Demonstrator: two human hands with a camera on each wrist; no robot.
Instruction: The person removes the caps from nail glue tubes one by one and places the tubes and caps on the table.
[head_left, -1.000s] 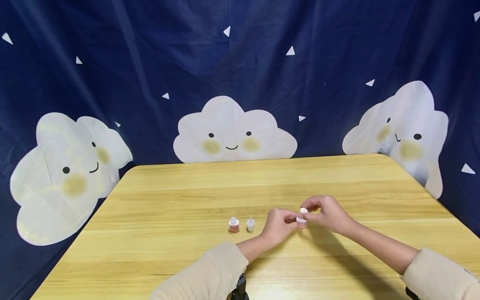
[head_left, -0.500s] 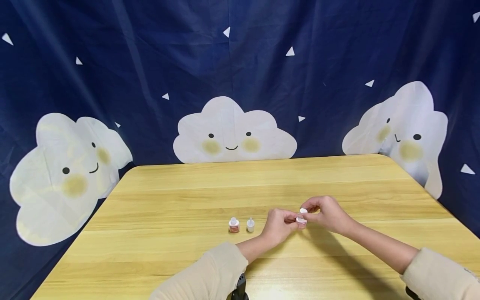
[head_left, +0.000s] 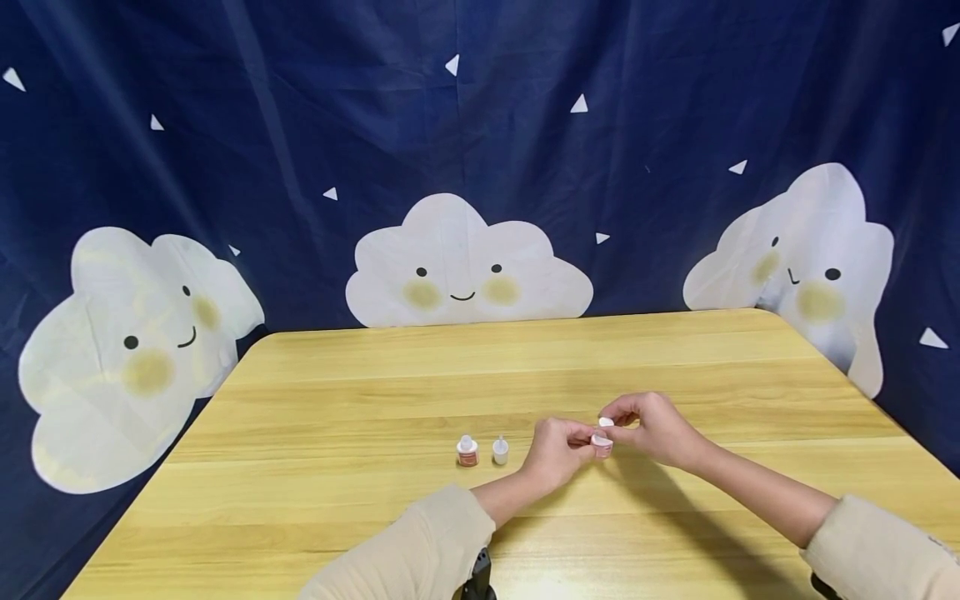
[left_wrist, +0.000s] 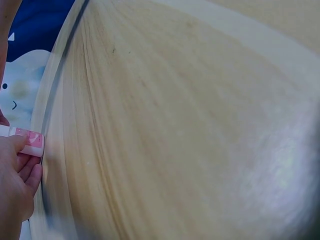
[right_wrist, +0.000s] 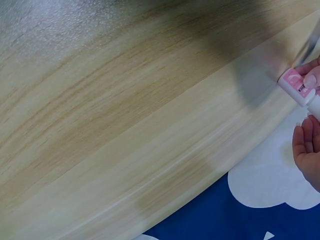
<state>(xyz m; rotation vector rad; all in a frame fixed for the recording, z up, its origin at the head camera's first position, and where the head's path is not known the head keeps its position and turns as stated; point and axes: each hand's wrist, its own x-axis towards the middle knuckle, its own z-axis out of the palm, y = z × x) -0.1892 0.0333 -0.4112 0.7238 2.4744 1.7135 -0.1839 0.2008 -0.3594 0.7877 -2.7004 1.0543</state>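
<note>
Above the table [head_left: 360,392], a little nearer its right edge than its left, the left hand [head_left: 553,452] pinches a small pink bottle [head_left: 602,448] between thumb and fingers, and the right hand [head_left: 656,427] holds a white cap [head_left: 606,422] in its bent fingertips. The left fingers cover part of the bottle's side, so its label shows only in pieces, its print too small to read. The cap is partly hidden by the right fingers and cut off in the right wrist view; there it seems to meet the bottle's mouth, though whether it is on cannot be told. The left wrist view cuts off both hands. Toward the table's left edge stand an upright red-labelled bottle [head_left: 467,454] and, just beside it, an upturned cap [head_left: 500,452] with its stem pointing up. The table's near edge lies out of view; its far edge runs along a dark blue curtain [head_left: 517,100]. Compared with half a second ago, hands, bottle and cap keep nearly the same places.
</note>
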